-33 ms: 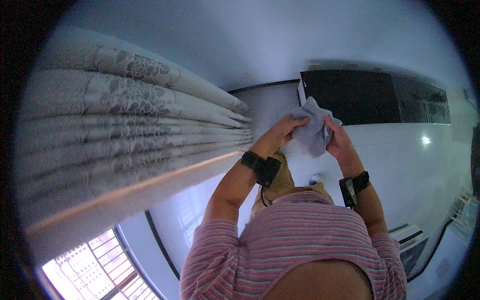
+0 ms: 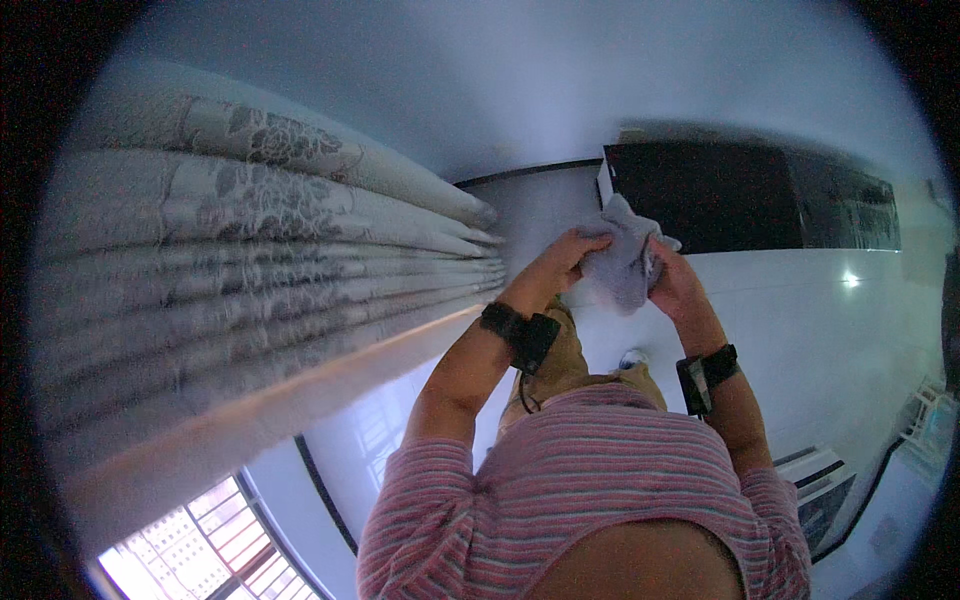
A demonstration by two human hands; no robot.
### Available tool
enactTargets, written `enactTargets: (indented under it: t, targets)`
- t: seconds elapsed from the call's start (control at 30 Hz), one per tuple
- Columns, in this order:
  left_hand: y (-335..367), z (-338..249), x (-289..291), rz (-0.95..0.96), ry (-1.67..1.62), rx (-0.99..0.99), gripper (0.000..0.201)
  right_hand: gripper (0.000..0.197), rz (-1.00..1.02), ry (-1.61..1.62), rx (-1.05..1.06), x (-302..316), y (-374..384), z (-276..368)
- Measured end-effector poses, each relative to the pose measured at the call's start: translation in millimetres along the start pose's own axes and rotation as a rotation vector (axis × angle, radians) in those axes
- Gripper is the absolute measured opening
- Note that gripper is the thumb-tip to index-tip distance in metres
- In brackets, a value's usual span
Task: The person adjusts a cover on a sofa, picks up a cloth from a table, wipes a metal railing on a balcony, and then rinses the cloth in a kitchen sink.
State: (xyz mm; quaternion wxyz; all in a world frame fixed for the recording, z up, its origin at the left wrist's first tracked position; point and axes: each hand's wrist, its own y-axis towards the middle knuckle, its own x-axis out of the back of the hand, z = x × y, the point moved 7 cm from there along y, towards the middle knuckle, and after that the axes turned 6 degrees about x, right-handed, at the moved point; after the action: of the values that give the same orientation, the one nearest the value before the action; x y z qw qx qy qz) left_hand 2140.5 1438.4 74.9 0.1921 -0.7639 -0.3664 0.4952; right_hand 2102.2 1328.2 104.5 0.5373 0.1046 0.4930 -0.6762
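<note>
A crumpled grey-lilac cloth [image 2: 624,262] hangs between my two hands, in front of my body and above the floor. My left hand [image 2: 576,256] is closed on its left side, thumb laid over the fabric. On the opposite side my right hand [image 2: 675,278] pinches the cloth, thumb pointing up along its edge. One corner of the cloth sticks up toward the dark cabinet top behind it. Both wrists carry black straps with small devices.
A long low cabinet with a glossy black top [image 2: 700,195] stands along the wall ahead. Patterned curtains [image 2: 270,200] hang at my left, beside a barred window [image 2: 215,545]. Pale glossy floor [image 2: 790,330] extends to the right. A white slatted item [image 2: 815,480] stands at the lower right.
The cloth's folds have shifted slightly between my fingers. Both hands keep their hold in nearly the same place, and the view has tilted a little.
</note>
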Motion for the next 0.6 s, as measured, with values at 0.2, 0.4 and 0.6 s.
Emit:
enactTargets:
  t: [0.2, 0.4, 0.6]
  targets:
    - [35, -33, 138, -0.058, -0.100, -0.056, 0.023, 0.030, -0.179, -0.106, -0.067, 16, 48, -25]
    - [37, -111, 174, -0.262, 0.518, -0.228, 0.068, 0.034, -0.225, -0.054, -0.088, 29, 54, -19]
    - [27, -170, 206, -0.543, 1.209, -0.362, 0.039, 0.034, -0.154, 0.012, -0.141, 21, 82, -20]
